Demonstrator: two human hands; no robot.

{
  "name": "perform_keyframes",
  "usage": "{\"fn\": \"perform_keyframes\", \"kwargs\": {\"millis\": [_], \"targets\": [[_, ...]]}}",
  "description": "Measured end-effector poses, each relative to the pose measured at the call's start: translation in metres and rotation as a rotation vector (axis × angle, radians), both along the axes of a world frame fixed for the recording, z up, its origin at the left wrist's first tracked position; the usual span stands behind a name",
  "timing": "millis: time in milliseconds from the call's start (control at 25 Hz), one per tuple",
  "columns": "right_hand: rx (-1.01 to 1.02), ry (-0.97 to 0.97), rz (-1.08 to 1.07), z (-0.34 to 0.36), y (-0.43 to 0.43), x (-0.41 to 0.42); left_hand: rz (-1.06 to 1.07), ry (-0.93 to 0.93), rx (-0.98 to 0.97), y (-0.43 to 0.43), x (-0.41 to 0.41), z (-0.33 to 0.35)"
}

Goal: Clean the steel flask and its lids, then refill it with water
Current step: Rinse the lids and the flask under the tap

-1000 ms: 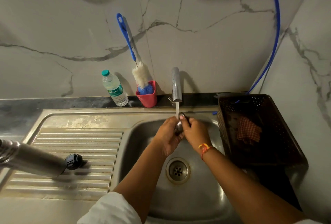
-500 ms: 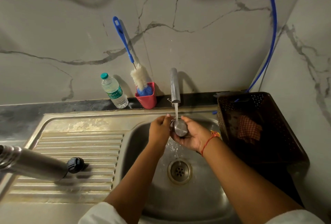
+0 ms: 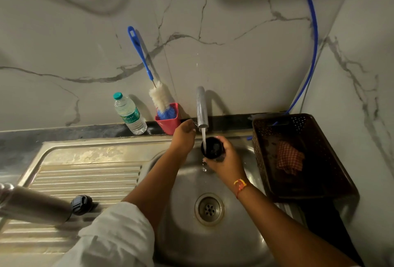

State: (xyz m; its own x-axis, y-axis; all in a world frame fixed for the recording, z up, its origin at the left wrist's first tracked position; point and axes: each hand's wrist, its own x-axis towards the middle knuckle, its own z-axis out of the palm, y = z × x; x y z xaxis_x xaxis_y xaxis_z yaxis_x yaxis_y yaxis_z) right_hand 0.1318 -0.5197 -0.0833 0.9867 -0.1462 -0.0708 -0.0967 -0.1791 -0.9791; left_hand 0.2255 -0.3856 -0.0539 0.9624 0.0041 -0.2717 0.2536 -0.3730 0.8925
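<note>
My right hand (image 3: 226, 160) grips the flask's steel cup lid (image 3: 212, 147) with its dark open side up, right under the running water from the tap (image 3: 202, 109). My left hand (image 3: 183, 135) is up beside the spout, fingers curled at the small tap lever (image 3: 195, 123). The steel flask (image 3: 32, 205) lies on its side on the drainboard (image 3: 85, 177) at the left. A black inner cap (image 3: 81, 204) sits at the flask's end; I cannot tell whether it is attached.
The sink basin (image 3: 185, 234) has its drain (image 3: 209, 209) below my hands. At the back stand a plastic water bottle (image 3: 129, 113) and a red cup (image 3: 169, 126) holding a blue-handled bottle brush (image 3: 138, 49). A dark basket (image 3: 319, 183) with a checked cloth (image 3: 290, 160) sits at the right.
My left hand left the lid and rose to the tap lever. My right hand turned the lid open side up under the stream.
</note>
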Motion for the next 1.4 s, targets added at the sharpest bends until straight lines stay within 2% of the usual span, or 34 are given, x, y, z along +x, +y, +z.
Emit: {"fn": "perform_keyframes", "kwargs": {"millis": [120,160,200,320,440,560,640,720,800,920,1080,1120,1280,1400], "targets": [[0.275,0.166,0.007,0.008,0.000,0.008,-0.058,-0.007,-0.012,-0.004,-0.002,0.005],[0.314,0.233,0.025,0.011,0.001,0.007,-0.114,-0.018,0.009,-0.006,-0.005,0.007],[0.256,0.297,0.052,0.012,0.000,0.007,-0.172,-0.022,0.047,-0.007,-0.006,0.008],[-0.319,0.349,0.150,0.020,-0.007,0.007,-0.267,-0.049,0.193,-0.004,-0.004,0.011],[-0.778,0.186,0.205,0.039,-0.010,0.002,-0.261,-0.126,0.285,0.011,-0.016,0.008],[-0.926,-0.058,0.165,0.049,-0.008,-0.012,-0.233,-0.144,0.380,0.032,-0.051,0.001],[-1.042,-0.077,0.279,0.040,-0.002,-0.025,-0.242,-0.169,0.480,0.047,-0.084,-0.002],[-1.123,-0.007,0.386,0.025,0.007,-0.036,-0.257,-0.184,0.517,0.061,-0.115,-0.005],[-1.062,-0.038,0.291,0.016,0.016,-0.045,-0.269,-0.181,0.571,0.078,-0.144,-0.008],[-1.065,-0.001,0.401,0.010,0.035,-0.054,-0.248,-0.214,0.609,0.106,-0.177,-0.010],[-1.001,0.070,0.405,0.010,0.068,-0.067,-0.136,-0.252,0.603,0.159,-0.206,-0.018],[-0.956,0.103,0.439,0.013,0.079,-0.070,-0.096,-0.256,0.590,0.172,-0.212,-0.020],[-0.646,0.028,0.403,0.023,0.147,-0.067,0.169,-0.241,0.595,0.233,-0.225,-0.029],[-0.462,0.075,0.470,0.020,0.210,-0.068,0.225,-0.240,0.598,0.268,-0.223,-0.031]]}}
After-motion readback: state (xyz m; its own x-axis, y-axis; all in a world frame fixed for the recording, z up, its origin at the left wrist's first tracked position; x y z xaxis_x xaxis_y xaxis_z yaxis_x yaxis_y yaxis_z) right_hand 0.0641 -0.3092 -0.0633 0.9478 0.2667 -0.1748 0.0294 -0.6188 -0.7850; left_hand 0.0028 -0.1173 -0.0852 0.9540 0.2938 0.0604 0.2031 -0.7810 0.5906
